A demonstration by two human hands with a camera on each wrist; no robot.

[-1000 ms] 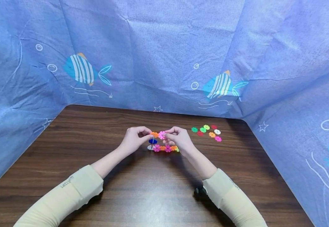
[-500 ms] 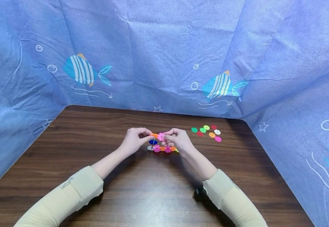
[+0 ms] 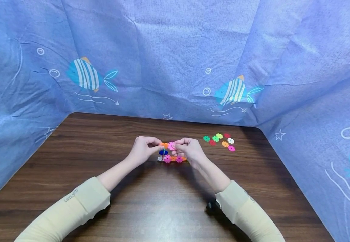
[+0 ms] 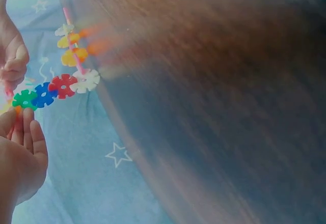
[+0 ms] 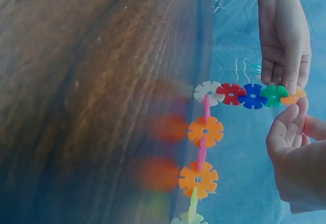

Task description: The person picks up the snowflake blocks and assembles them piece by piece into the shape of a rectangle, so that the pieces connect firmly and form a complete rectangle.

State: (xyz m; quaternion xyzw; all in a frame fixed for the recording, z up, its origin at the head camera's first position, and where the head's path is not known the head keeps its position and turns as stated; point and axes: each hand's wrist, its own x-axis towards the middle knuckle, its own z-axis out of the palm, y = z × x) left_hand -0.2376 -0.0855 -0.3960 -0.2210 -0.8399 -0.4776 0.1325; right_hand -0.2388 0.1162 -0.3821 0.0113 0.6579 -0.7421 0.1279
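Observation:
My left hand [image 3: 143,149] pinches an orange flower-shaped disc [image 3: 164,145] between thumb and fingers. Beside it, my right hand [image 3: 190,150] pinches a pink flower-shaped disc [image 3: 171,145], right at the orange disc's edge. Green [image 5: 275,96], blue [image 5: 253,96], red [image 5: 231,94] and white [image 5: 206,92] discs run down from the orange one, slotted into a column. From the white disc at the bottom, a row of pink and orange discs [image 5: 198,179] extends to the right. In the right wrist view the right fingers hide most of the pink disc.
Several loose discs, among them a green [image 3: 206,138], a white [image 3: 230,140] and a pink [image 3: 231,148], lie on the brown wooden table [image 3: 108,134] at the back right. Behind the table hangs a blue fish-patterned cloth [image 3: 175,60]. A dark object [image 3: 212,205] shows by the right sleeve.
The pink disc in my right hand has shifted slightly left, up against the orange disc. Both hands and the linked discs have sunk a little.

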